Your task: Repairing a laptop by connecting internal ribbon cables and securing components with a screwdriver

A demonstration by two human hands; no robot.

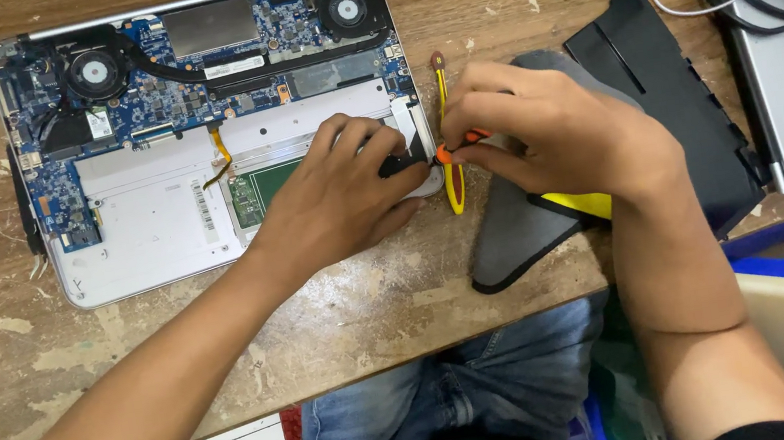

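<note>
The left hand point(348, 190) is curled palm-down over the lower right corner of an opened silver laptop point(152, 236), its fingertips pinched on a small black part point(401, 161) there, while the right hand point(552, 128) is closed around the orange collar of a screwdriver point(455, 149) whose tip is met at that black part. A yellow-handled tool point(447, 132) is laid just beside the laptop's right edge, and a grey pad point(515, 234) and a black panel point(669, 103) are found toward the right edge of the worn wooden table point(373, 303).
</note>
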